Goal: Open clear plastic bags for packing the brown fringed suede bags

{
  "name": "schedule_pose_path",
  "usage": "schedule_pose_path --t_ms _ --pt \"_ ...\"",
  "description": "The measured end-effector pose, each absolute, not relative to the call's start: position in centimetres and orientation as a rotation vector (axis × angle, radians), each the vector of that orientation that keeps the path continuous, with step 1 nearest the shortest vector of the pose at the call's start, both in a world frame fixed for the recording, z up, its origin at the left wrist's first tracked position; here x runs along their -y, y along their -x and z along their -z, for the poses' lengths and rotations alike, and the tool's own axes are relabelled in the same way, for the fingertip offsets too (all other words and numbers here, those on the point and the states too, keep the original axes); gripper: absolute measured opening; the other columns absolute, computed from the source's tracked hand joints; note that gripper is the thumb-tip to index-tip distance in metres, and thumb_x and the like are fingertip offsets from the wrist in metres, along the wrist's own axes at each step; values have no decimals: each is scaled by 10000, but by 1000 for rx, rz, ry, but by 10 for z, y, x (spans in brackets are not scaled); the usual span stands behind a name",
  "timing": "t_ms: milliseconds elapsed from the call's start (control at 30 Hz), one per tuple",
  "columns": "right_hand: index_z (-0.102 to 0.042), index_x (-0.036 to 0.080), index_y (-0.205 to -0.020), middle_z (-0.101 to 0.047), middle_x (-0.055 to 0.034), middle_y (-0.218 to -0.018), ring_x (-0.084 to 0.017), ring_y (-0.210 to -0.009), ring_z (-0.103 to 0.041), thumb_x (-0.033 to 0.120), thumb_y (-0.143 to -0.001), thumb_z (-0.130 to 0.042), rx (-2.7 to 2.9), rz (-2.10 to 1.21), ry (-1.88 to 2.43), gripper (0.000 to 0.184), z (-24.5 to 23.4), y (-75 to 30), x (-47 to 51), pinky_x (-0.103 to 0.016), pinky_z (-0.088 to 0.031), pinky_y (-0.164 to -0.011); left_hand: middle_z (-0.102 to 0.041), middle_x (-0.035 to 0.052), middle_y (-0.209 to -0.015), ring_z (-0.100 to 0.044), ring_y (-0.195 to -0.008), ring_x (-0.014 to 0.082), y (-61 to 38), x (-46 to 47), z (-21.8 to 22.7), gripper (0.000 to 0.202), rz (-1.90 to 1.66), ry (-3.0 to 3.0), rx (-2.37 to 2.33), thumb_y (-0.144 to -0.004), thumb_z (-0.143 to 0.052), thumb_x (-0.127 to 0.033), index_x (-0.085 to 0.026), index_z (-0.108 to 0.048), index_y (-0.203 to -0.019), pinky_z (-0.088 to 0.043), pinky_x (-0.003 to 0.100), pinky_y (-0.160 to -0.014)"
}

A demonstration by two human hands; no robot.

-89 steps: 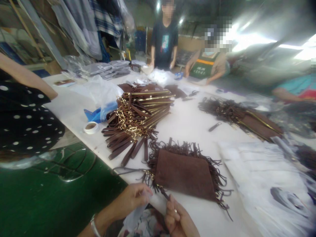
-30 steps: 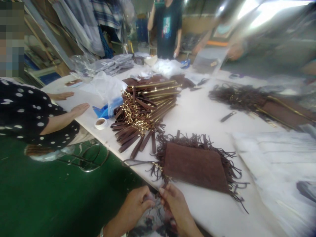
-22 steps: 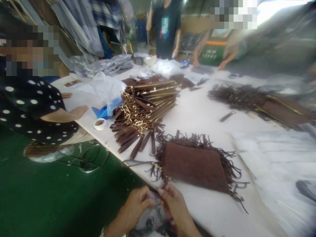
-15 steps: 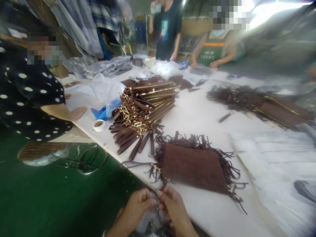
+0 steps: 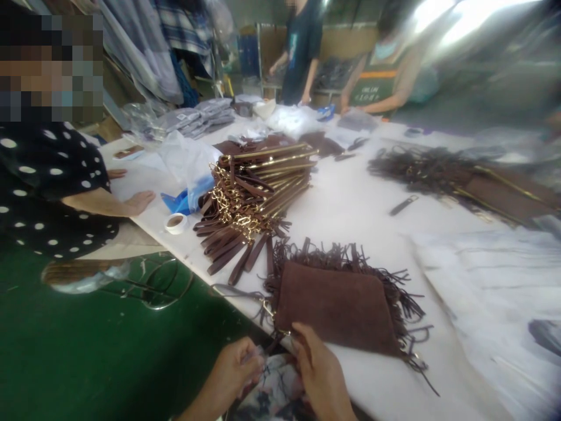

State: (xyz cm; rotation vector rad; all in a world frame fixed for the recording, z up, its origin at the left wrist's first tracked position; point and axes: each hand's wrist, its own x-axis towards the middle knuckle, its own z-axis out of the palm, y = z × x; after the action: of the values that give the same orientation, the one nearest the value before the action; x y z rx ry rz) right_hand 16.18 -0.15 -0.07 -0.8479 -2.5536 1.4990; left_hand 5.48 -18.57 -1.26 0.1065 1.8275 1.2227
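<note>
1. Here, nearest, the left hand [image 5: 236, 371] has its fingers curled closed on a small pale see-through piece [image 5: 259, 353], too blurred to name.
2. Just right of it, the right hand [image 5: 319, 365] has bent fingers at the bag's near left corner; whether they grip it, I cannot tell.
3. The brown fringed bag [image 5: 335, 304] lies flat near the edge of the white table [image 5: 346, 216], fringe along its far and right sides.
4. Farther left sits a pile of brown pieces [image 5: 254, 193] with gold clips, beside a white roll [image 5: 176, 223].
5. Right of that pile lie a short strap [image 5: 404, 204] and more fringed bags [image 5: 438, 169].
6. A person in dotted clothing [image 5: 52, 181] leans at the left; two others stand on the far side.
</note>
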Motion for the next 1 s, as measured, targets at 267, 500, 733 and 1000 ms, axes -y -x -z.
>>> schedule_pose_path --t_ms 267,500,733,1000 --pt "-580 188 -1309 -655 -82 -1269 -234 -1158 -628 218 -948 -342 2754 -1294 712 433 19 -159 -4 -368 -518 -974 -625 12 -671 -588 -632 161 -63 174 33 296 -1297 -136 -1871 -795 -624 -431 -156 -541 -726 -451 252 -592" --pt "-583 189 -1307 -670 -85 -1246 -224 -1112 -655 191 -945 -347 2732 -1285 658 433 20 -161 -8 -349 -540 -932 -658 72 -692 -594 -606 192 -70 151 23 515 -1377 37 -1751 -683 -723 -619 -130 -580 -759 -428 246 -472" --pt "-593 181 -1301 -668 -99 -1248 -231 -1098 -663 196 -942 -367 2688 -1325 606 425 21 -163 -9 -351 -548 -918 -705 105 -768 -653 -654 198 -80 138 9 545 -1480 254 -1615 -684 -767 -596 -91 -657 -858 -484 259 -571" --pt "-591 159 -1300 -670 -123 -1239 -231 -1092 -666 173 -927 -356 2667 -1393 523 441 17 -166 -13 -345 -542 -922 -706 134 -769 -651 -651 188 -80 129 5 561 -1490 392 -1589 -642 -822 -551 -66 -673 -883 -508 273 -613"
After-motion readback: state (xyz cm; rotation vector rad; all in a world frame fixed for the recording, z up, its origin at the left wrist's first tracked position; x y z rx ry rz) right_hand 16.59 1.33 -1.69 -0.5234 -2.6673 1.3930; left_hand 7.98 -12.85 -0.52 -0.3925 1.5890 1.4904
